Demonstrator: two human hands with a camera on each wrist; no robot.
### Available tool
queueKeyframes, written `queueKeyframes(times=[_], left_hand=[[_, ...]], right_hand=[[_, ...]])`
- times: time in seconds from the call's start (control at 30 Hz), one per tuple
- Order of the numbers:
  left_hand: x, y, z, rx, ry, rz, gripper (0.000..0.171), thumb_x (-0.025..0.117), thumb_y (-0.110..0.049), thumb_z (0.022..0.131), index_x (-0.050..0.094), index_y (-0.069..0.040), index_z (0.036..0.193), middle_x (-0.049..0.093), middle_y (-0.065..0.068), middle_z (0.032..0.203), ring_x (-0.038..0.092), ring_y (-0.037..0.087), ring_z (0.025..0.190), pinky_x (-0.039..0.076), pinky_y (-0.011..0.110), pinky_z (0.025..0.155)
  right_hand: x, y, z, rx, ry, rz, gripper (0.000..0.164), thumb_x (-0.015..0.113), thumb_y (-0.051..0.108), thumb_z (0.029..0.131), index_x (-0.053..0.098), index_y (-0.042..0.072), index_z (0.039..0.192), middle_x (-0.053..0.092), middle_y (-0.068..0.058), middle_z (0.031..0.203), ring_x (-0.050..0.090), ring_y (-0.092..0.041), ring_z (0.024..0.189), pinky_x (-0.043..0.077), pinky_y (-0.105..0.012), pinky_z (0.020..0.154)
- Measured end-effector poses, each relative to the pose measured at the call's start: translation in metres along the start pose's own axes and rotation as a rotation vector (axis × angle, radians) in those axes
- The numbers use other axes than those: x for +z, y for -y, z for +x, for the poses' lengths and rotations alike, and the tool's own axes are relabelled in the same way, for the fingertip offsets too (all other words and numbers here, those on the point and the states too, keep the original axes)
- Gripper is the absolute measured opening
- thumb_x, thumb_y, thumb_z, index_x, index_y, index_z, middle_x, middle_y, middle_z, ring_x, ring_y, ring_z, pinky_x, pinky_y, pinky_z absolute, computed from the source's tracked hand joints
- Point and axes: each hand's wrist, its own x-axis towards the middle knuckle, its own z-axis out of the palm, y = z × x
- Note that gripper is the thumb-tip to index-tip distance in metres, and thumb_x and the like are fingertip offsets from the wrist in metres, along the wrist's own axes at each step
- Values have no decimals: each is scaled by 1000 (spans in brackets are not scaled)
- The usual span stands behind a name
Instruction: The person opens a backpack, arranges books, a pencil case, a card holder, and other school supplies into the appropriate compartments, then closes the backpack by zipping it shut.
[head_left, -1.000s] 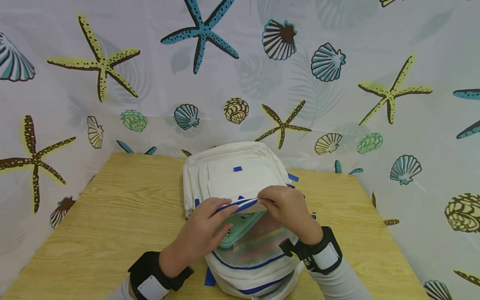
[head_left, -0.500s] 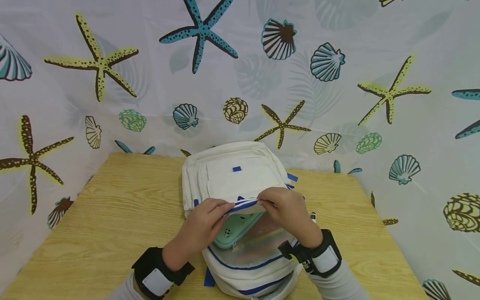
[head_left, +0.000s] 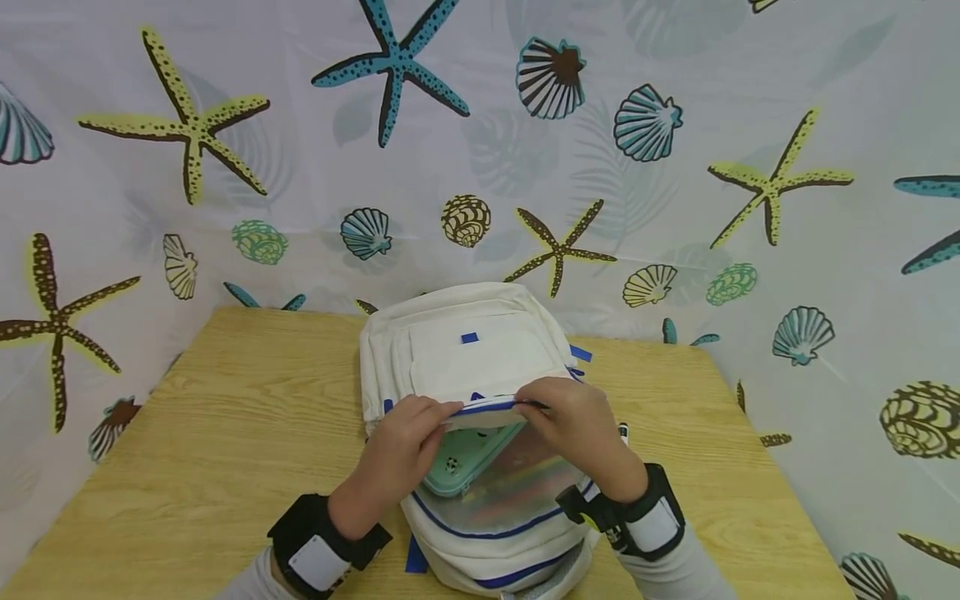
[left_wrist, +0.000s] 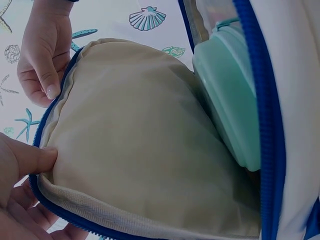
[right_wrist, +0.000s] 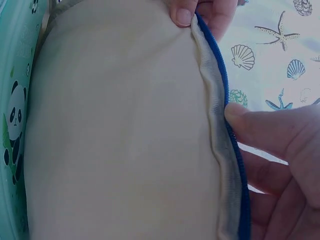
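A white backpack [head_left: 487, 342] with blue zipper trim lies on the table, its front pocket unzipped. My left hand [head_left: 397, 450] pinches the flap's zipper edge [head_left: 489, 407] near its left side. Farther right along that edge, my right hand [head_left: 577, 425] pinches it too. Between them the flap is lifted, and its beige lining [left_wrist: 130, 130] faces the left wrist view. Inside the pocket sits a mint-green case [head_left: 459, 467], partly covered by the flap and left hand; panda prints [right_wrist: 16, 120] show on it in the right wrist view.
The wooden table [head_left: 262, 400] extends on both sides of the backpack. A see-through panel [head_left: 517, 492] on the bag's near part shows blurred coloured things. A small black-and-white object [head_left: 623, 432] pokes out at the bag's right. Behind hangs a cloth [head_left: 450, 150] printed with starfish and shells.
The left fingers were spread over the flap edge and have now gathered to pinch it. The edge looks straighter between the hands. The right hand keeps its hold.
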Motion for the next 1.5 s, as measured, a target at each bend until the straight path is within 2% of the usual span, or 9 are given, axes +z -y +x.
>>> queueKeyframes(times=[0.17,0.27,0.6,0.7,0.83,0.93,1.03,1.23,1.5], left_hand=[[1,1,1,0,-26,0,29,65,3,75,66,-9,101,62,0,81,56,12,76,48,23,63],[1,1,1,9,-35,-1,28,65,3,75,66,-9,101,63,0,80,56,12,76,48,23,63],[0,0,1,-4,-37,1,26,66,1,75,66,-8,100,64,0,79,56,12,74,48,23,63],[0,-2,0,-16,-36,3,26,66,1,75,66,-8,100,64,0,80,56,12,74,48,23,62],[0,-1,0,-22,-37,2,26,66,1,75,66,-8,99,64,0,80,56,12,74,48,23,62],[2,0,0,-17,-41,1,26,66,1,75,67,-8,99,64,0,80,56,12,74,48,23,62],[2,1,0,-11,-47,3,26,67,1,75,67,-8,99,64,-1,80,56,11,74,47,22,62],[2,1,0,-6,-52,-6,27,67,1,74,67,-9,99,64,-1,81,56,11,74,47,22,62],[3,0,0,-6,-49,-9,27,67,2,74,67,-9,98,64,-1,80,57,11,75,48,22,62]], right_hand=[[-12,-8,-8,5,-46,-40,20,76,17,68,68,9,85,68,-1,81,64,-12,74,51,-27,62],[-23,-17,-18,44,-75,-57,29,77,14,66,67,6,92,69,-6,86,65,-16,76,52,-31,63],[-59,-51,-71,318,-44,-178,33,75,12,68,64,5,99,68,-11,88,63,-24,76,50,-40,60],[-68,-59,-90,449,41,-167,34,71,15,74,62,3,104,66,-15,95,62,-29,80,49,-44,62],[-75,-70,-115,666,303,-104,46,65,31,80,56,2,115,59,-23,107,58,-38,90,47,-47,66],[-72,-79,-135,788,500,-21,60,62,42,79,51,0,120,53,-29,114,54,-44,94,47,-46,68],[-63,-85,-152,863,607,59,69,64,47,75,48,-1,122,50,-30,118,53,-45,96,48,-45,69],[-48,-87,-175,925,637,103,76,70,46,68,47,-2,122,50,-30,119,54,-45,96,48,-47,71],[-37,-85,-186,954,640,119,65,75,30,67,51,-1,118,57,-28,106,59,-36,87,49,-42,66]])
